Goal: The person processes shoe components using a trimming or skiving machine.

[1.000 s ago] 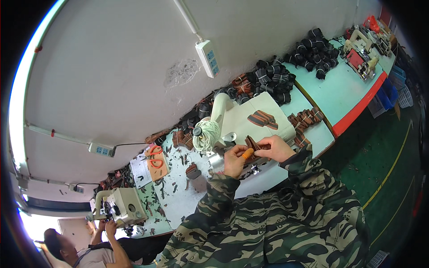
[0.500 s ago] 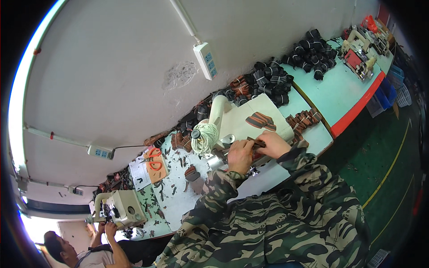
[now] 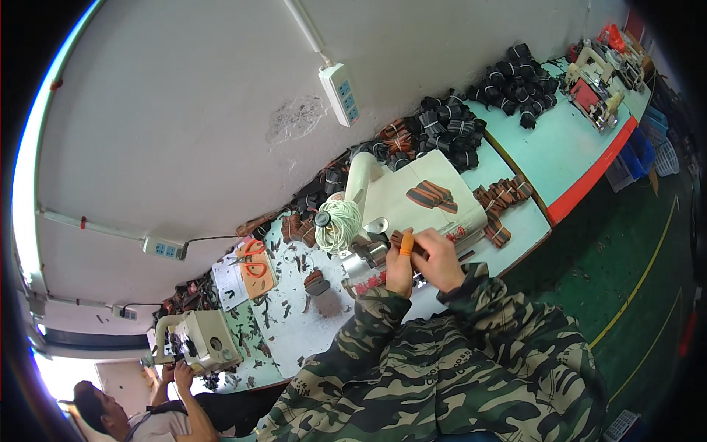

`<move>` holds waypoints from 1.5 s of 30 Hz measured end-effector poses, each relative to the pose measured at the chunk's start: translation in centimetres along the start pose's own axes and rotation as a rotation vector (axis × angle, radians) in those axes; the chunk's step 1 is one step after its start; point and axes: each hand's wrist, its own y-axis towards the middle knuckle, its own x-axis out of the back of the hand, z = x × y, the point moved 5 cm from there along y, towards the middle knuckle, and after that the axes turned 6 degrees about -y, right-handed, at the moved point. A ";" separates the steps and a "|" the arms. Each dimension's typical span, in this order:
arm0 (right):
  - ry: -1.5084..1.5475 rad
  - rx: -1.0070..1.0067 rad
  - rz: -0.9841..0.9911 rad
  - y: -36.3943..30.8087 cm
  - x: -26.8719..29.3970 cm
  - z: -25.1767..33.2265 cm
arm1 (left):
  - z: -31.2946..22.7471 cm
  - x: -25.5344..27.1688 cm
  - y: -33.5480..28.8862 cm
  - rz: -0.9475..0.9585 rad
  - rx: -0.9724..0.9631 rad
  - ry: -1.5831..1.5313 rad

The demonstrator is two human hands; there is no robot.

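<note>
Both my hands are together in front of the cream machine, at its near edge. My left hand has its fingers closed on small dark-brown strips, and an orange sleeve or band shows around one of its fingers. My right hand bends over the same strips from the right, its fingers closed against them; its fingertips are partly hidden. On the machine's flat top lies a fanned stack of brown and black striped pieces. A coil of pale cord hangs at the machine's left end.
Tied bundles of striped pieces lie right of the machine; black bundles line the wall. Orange-handled scissors and a small striped stack are on the scrap-strewn table at left. Another person works at a machine, far left.
My hands have drawn back toward me from the machine, with the strips between them. The orange sleeve or band has come into view. The person at left has barely moved.
</note>
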 end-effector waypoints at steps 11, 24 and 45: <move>-0.357 -0.082 0.362 5.3 -5.8 -1.8 | -4.8 3.0 -7.3 0.043 0.173 0.667; 0.242 -0.251 0.745 -0.9 -4.8 2.5 | -8.9 5.8 -8.8 0.033 -0.012 1.244; 0.413 -0.278 0.428 -1.7 -5.6 2.1 | -9.9 3.6 -8.3 0.282 0.376 0.855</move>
